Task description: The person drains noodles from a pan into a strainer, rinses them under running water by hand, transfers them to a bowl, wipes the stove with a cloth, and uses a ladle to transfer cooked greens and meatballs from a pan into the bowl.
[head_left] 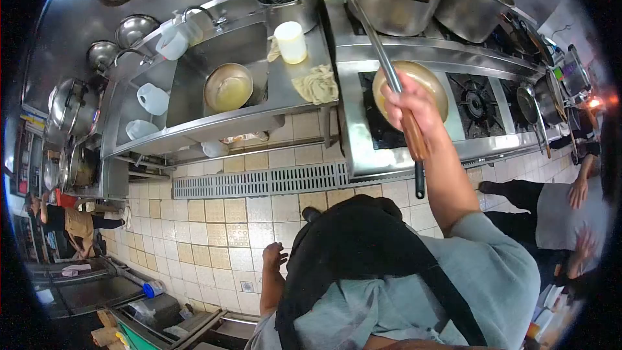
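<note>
My right hand is closed around the wooden handle of a long metal ladle. The ladle's round bowl points away from me, near the large pots at the back of the stove. Beneath that hand a frying pan rests on the front left burner, its black handle end sticking out toward me; my hand and forearm hide part of it. Down by my side, over the tiled floor, my left hand hangs with its fingers loosely bent and apart, holding nothing.
Left of the stove is a steel sink with a metal bowl, a white tub and a cloth around it. Big stockpots stand behind the burners. A co-worker is close on the right; another person is far left.
</note>
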The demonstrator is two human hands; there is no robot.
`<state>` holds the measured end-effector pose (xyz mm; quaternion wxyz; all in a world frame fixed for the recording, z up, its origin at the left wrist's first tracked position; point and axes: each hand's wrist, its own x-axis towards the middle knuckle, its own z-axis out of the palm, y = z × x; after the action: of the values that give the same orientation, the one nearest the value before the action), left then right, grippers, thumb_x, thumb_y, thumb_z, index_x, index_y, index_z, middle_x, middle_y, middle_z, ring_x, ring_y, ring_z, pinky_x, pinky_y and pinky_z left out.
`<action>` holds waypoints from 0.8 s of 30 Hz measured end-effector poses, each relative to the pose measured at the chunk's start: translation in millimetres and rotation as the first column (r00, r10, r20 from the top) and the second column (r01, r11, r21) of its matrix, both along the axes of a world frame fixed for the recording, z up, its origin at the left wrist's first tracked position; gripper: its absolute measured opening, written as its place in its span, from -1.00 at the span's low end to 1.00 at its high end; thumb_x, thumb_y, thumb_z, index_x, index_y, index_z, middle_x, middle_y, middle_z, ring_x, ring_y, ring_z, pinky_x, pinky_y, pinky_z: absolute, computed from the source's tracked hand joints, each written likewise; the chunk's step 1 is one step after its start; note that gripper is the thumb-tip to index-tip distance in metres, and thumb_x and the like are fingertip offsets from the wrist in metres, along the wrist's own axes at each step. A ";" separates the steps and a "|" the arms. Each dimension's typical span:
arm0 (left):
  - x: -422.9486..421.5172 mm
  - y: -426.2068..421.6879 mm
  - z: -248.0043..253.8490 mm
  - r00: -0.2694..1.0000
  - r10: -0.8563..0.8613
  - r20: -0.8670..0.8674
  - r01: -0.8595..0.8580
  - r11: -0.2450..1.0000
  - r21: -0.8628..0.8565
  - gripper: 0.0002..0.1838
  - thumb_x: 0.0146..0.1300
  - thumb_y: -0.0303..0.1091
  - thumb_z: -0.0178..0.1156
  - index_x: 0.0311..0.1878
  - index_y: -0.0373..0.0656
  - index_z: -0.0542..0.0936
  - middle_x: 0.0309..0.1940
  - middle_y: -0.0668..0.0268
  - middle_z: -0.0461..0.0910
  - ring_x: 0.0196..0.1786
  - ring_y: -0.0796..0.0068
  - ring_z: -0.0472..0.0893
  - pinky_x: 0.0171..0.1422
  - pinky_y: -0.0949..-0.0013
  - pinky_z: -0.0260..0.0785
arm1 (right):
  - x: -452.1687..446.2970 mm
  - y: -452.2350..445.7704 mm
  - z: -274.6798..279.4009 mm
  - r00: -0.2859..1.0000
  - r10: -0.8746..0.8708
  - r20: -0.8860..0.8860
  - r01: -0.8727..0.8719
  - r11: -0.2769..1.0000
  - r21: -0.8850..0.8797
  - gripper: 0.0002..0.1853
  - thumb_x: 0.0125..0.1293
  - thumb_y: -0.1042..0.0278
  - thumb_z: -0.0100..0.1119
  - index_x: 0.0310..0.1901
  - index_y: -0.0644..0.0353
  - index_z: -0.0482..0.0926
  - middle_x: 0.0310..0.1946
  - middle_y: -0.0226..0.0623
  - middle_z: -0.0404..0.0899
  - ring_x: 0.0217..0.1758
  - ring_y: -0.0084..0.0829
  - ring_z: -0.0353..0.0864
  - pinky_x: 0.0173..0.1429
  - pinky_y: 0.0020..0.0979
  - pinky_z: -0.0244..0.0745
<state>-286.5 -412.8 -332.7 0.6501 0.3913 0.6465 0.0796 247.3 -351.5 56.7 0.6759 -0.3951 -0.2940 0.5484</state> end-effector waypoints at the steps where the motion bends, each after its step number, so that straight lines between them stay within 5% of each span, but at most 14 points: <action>1: -15.1 9.2 0.7 0.998 0.051 -0.025 -0.053 0.997 -0.048 -0.43 0.24 -0.18 0.16 0.29 -0.18 0.34 -0.01 0.11 0.51 -0.28 0.19 0.60 -0.26 0.15 0.47 | -4.7 21.7 0.5 0.996 -0.002 0.085 -0.002 0.999 0.044 -0.55 0.20 0.46 0.19 0.13 0.22 0.35 -0.55 -0.50 0.37 -0.58 -0.64 0.40 -0.53 -0.57 0.34; 3: -29.3 23.0 41.3 0.930 0.368 -0.011 -0.364 0.915 -0.175 -0.41 0.26 -0.19 0.15 0.31 -0.19 0.31 -0.01 0.11 0.51 -0.28 0.18 0.60 -0.26 0.15 0.46 | -14.8 64.8 1.8 0.983 -0.039 0.182 0.032 0.999 0.042 -0.59 0.19 0.46 0.20 0.08 0.21 0.38 -0.53 -0.50 0.39 -0.56 -0.65 0.41 -0.52 -0.59 0.34; 9: -98.2 22.3 43.8 0.883 0.461 -0.084 -0.468 0.880 -0.088 -0.40 0.29 -0.20 0.14 0.34 -0.20 0.24 0.13 0.01 0.47 -0.33 0.17 0.64 -0.42 0.25 0.49 | -12.9 184.0 -2.4 0.865 -0.139 0.482 0.156 0.988 0.003 -0.29 0.15 0.45 0.27 0.34 0.32 0.24 -0.42 -0.40 0.51 -0.46 -0.56 0.49 -0.33 -0.50 0.43; 10: -102.4 20.7 40.2 0.864 0.491 -0.108 -0.502 0.857 -0.118 -0.41 0.29 -0.19 0.13 0.32 -0.20 0.26 0.10 0.03 0.49 -0.34 0.18 0.64 -0.42 0.24 0.48 | -12.3 198.5 -0.6 0.818 -0.148 0.556 0.203 0.978 -0.038 -0.32 0.18 0.42 0.27 0.33 0.32 0.24 -0.53 -0.45 0.48 -0.52 -0.62 0.44 -0.40 -0.54 0.38; 15: -110.0 -4.9 -5.1 0.822 0.560 -0.106 -0.570 0.800 -0.189 -0.51 0.28 -0.22 0.11 0.24 -0.17 0.38 -0.06 0.12 0.57 -0.29 0.17 0.63 -0.32 0.17 0.48 | 8.4 266.4 -16.1 0.833 -0.048 0.551 0.131 0.985 -0.113 -0.41 0.20 0.39 0.26 0.27 0.30 0.33 -0.37 -0.36 0.60 -0.44 -0.60 0.53 -0.35 -0.55 0.42; 17: -116.2 -17.0 -38.8 0.811 0.579 -0.089 -0.585 0.790 -0.184 -0.57 0.28 -0.27 0.09 0.19 -0.18 0.46 -0.13 0.14 0.61 -0.22 0.16 0.62 -0.23 0.13 0.48 | 10.5 283.6 -20.9 0.900 -0.121 0.419 0.185 0.976 -0.115 -0.48 0.21 0.36 0.26 0.21 0.24 0.40 -0.28 -0.36 0.64 -0.39 -0.58 0.54 -0.32 -0.52 0.45; 19: -126.0 -23.1 -59.4 0.934 0.180 -0.310 -0.163 0.983 0.082 -0.64 0.24 -0.27 0.12 0.08 -0.18 0.55 -0.09 0.08 0.63 -0.09 0.10 0.63 -0.05 0.14 0.49 | 12.0 292.8 -26.0 0.925 -0.115 0.363 0.167 0.979 -0.117 -0.51 0.27 0.25 0.20 0.20 0.21 0.40 -0.11 -0.28 0.64 -0.30 -0.52 0.55 -0.26 -0.50 0.46; 20: -126.1 -25.1 -59.0 0.931 0.186 -0.315 -0.171 0.983 0.073 -0.64 0.24 -0.27 0.12 0.08 -0.18 0.55 -0.09 0.08 0.63 -0.09 0.10 0.63 -0.05 0.14 0.49 | 18.9 298.0 -35.4 0.970 -0.124 0.208 0.147 0.984 -0.099 -0.49 0.30 0.18 0.17 0.22 0.20 0.38 -0.03 -0.22 0.61 -0.28 -0.48 0.56 -0.22 -0.49 0.46; 21: -121.9 -28.1 -56.1 0.880 -0.062 -0.471 0.198 0.948 0.247 -0.65 0.24 -0.27 0.12 0.07 -0.16 0.57 -0.06 0.06 0.62 -0.03 0.08 0.61 0.01 0.16 0.48 | 26.1 303.8 -47.3 0.991 -0.122 0.048 0.126 0.989 -0.079 -0.47 0.33 0.11 0.13 0.25 0.19 0.36 0.05 -0.16 0.58 -0.25 -0.43 0.57 -0.18 -0.47 0.47; 22: -118.1 -31.6 -53.1 0.724 -0.243 -0.645 0.552 0.766 0.330 -0.66 0.23 -0.27 0.13 0.05 -0.14 0.58 -0.03 0.03 0.61 0.04 0.05 0.59 0.08 0.17 0.46 | 30.0 303.8 -62.6 0.992 -0.109 0.069 0.115 0.990 -0.086 -0.37 0.36 -0.01 0.07 0.34 0.19 0.25 0.19 -0.09 0.47 -0.09 -0.35 0.56 0.00 -0.39 0.48; 23: -115.7 -33.7 -54.5 0.726 -0.237 -0.646 0.536 0.782 0.316 -0.66 0.23 -0.27 0.13 0.05 -0.14 0.58 -0.03 0.03 0.61 0.04 0.05 0.59 0.08 0.17 0.46 | 24.3 302.6 -77.3 0.994 -0.086 0.065 0.093 0.991 -0.101 -0.37 0.36 -0.01 0.07 0.34 0.19 0.25 0.19 -0.09 0.47 -0.09 -0.35 0.56 0.00 -0.39 0.48; 24: -119.7 -39.5 -68.5 0.755 -0.197 -0.626 0.509 0.777 0.369 -0.67 0.24 -0.28 0.13 0.05 -0.11 0.59 -0.01 0.01 0.60 0.04 0.01 0.58 0.10 0.16 0.46 | 12.8 298.4 -91.5 0.923 -0.108 0.369 0.176 0.972 -0.156 -0.33 0.35 -0.02 0.07 0.36 0.20 0.21 0.25 -0.06 0.39 0.03 -0.27 0.52 0.10 -0.33 0.44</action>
<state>-406.1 -452.3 -401.2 0.3061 0.6764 0.6699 0.0042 260.2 -53.1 -34.8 0.6091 -0.5699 -0.3302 0.4418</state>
